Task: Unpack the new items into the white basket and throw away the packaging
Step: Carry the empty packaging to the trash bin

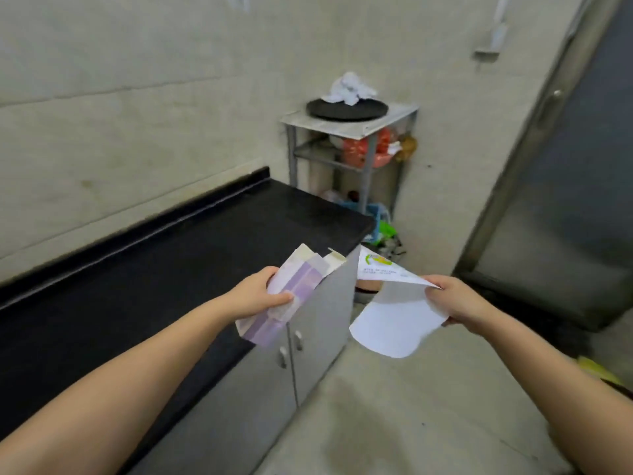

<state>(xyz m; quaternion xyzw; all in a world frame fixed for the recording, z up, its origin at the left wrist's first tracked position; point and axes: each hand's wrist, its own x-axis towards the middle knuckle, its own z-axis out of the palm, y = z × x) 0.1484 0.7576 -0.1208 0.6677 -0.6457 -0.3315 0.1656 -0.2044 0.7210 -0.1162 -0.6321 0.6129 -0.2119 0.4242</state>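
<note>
head view shows the left hand clamped on an opened purple-and-white carton at the black counter's right edge, the right hand pinching a white printed sheet.

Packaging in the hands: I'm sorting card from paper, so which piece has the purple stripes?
The flattened box in the left hand. The right hand holds a white paper sheet with a small green logo.

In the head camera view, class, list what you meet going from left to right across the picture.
Black countertop → left hand → purple and white cardboard box → white printed paper sheet → right hand → dark grey door.
</note>
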